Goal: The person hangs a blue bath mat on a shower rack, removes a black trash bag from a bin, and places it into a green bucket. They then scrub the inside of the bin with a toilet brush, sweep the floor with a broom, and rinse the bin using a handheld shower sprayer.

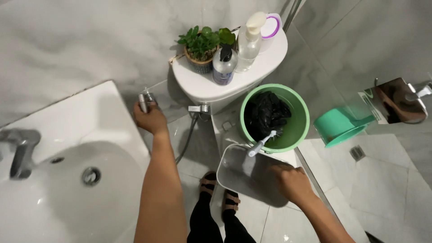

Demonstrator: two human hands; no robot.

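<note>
My left hand (150,119) reaches out and grips a chrome spray nozzle (144,101) mounted on the wall beside the toilet tank; its grey hose (189,135) hangs down from the nozzle. My right hand (292,182) holds the near rim of a white rectangular bin (238,171), tilted toward me. A brush with a white handle (261,144) leans across the bin's far edge. Behind the bin sits a green bucket (297,130) with black material inside.
A white sink (67,180) with a chrome tap (20,148) is at left. The toilet tank (234,76) carries a potted plant (200,45) and pump bottles (225,65). A green basin (342,128) and a floor drain (357,153) lie beyond a glass panel.
</note>
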